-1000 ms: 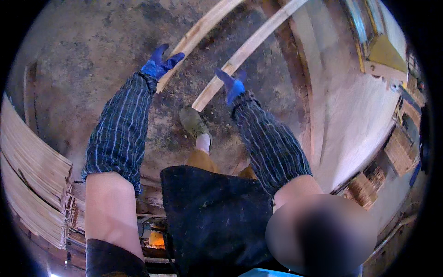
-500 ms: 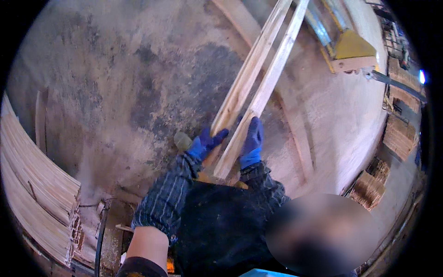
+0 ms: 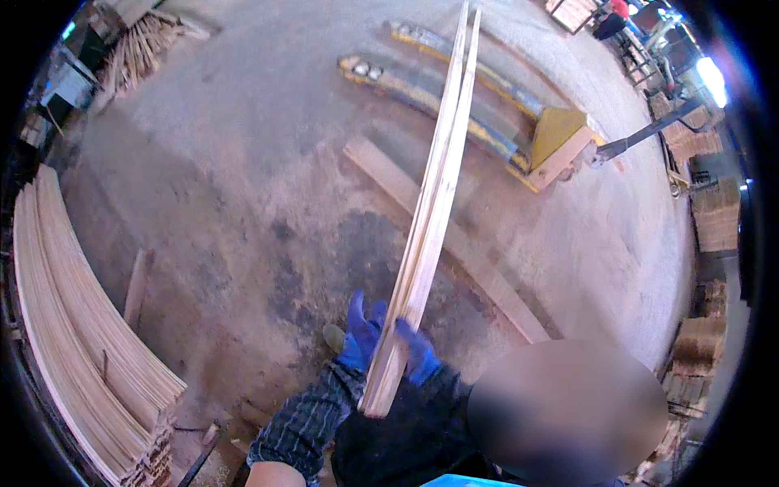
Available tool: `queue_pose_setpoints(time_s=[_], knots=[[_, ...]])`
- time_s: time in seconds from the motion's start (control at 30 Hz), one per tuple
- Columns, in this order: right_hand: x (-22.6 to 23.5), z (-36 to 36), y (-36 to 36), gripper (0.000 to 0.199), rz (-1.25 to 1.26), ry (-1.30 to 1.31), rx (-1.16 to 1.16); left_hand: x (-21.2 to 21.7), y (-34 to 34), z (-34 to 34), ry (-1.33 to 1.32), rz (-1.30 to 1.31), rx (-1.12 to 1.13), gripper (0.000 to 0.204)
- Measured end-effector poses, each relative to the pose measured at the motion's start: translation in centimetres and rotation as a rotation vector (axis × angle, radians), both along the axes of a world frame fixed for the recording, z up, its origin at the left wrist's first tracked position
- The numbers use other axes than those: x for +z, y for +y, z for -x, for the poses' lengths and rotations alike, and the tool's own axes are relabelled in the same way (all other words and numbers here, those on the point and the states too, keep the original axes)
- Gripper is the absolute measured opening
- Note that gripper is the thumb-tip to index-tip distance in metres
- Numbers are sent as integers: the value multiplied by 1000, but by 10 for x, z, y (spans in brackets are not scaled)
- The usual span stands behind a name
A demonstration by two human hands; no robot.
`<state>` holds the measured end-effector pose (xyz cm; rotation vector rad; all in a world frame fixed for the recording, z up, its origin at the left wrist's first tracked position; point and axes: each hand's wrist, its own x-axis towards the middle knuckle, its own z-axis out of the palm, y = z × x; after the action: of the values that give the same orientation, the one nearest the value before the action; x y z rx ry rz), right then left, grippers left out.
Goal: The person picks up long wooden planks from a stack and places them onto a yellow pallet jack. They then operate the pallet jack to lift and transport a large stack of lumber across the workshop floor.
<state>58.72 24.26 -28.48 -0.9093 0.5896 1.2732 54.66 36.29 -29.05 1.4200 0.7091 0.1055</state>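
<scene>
Several long, pale wooden strips lie side by side in my hands, their near ends close to my dark apron and their far ends reaching to the top of the view. My left hand, in a blue and purple glove, bears on their left side; a digit points up off the wood, and part of the hand is hidden behind the strips. From the right, my right hand, gloved alike, grips them with its thumb near the top edge. Its other fingers are hidden.
A yellow pallet jack stands on the floor ahead to the right. One plank lies slantwise beneath the strips. At left is a big stack of strips; scrap wood is heaped far left. Timber stacks line the right side.
The strips, held apart in two lots before, now lie together. Their near ends have come back toward my body. My view has lifted, showing more floor and the whole pallet jack.
</scene>
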Motion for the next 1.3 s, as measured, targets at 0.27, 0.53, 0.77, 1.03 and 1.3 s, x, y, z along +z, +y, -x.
queue_pose_setpoints(time_s=[0.27, 0.53, 0.77, 1.03, 1.3], knots=[[138, 112, -68, 33, -342, 249, 421, 108, 6, -74, 227, -154, -234, 114], [134, 0, -131, 35, -478, 171, 472, 208, -125, 111, 475, -574, -211, 87], [75, -117, -123, 43, -98, 74, 83, 338, -282, 263, 643, -692, 67, 77], [125, -98, -90, 63, -203, -231, 5, 401, -407, 391, 1001, -1029, 88, 81], [131, -63, -103, 75, -162, -389, 11, 391, -404, 432, 1063, -990, 101, 76]])
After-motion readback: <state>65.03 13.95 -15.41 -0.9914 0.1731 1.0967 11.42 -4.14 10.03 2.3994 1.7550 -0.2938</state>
